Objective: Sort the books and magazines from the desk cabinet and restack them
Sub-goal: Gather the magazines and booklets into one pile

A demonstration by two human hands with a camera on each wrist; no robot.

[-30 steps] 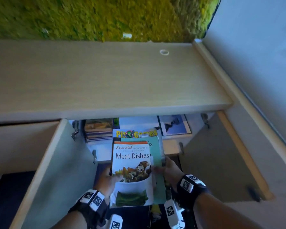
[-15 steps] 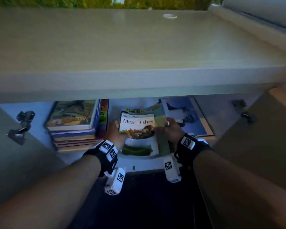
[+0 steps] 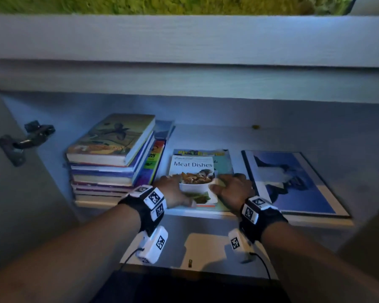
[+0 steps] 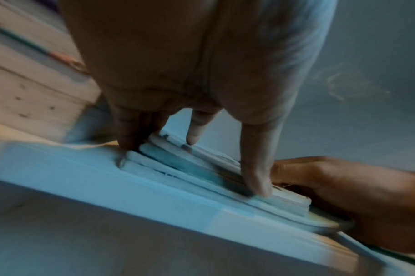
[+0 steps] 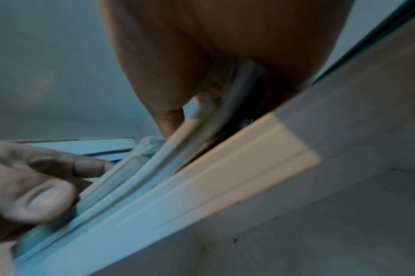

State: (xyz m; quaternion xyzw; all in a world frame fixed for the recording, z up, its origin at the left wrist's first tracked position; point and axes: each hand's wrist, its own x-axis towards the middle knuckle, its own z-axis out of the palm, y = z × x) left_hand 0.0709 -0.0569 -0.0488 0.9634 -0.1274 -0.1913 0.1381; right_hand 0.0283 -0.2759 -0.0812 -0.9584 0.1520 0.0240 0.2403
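A thin stack of magazines, topped by the white "Meat Dishes" cookbook [image 3: 193, 165], lies on the cabinet shelf [image 3: 206, 136]. My left hand [image 3: 173, 189] holds its left edge, thumb across the cover and fingers down the side. My right hand [image 3: 232, 189] grips the right edge. In the left wrist view the fingers [image 4: 130, 138] reach the shelf beside the stack [image 4: 190, 168], and the thumb lies on top. In the right wrist view the stack [image 5: 130, 186] bends up into my right palm [image 5: 225, 46].
A tall pile of books [image 3: 112, 149] stands just left of the stack. A large flat blue-covered book [image 3: 293, 182] lies to the right. The desk top [image 3: 184, 40] overhangs the shelf. An open door with a hinge [image 3: 24, 138] is at left.
Both hands have carried the magazine stack from in front of the cabinet in onto the shelf, between the book pile and the blue book. My head has dropped lower and closer.
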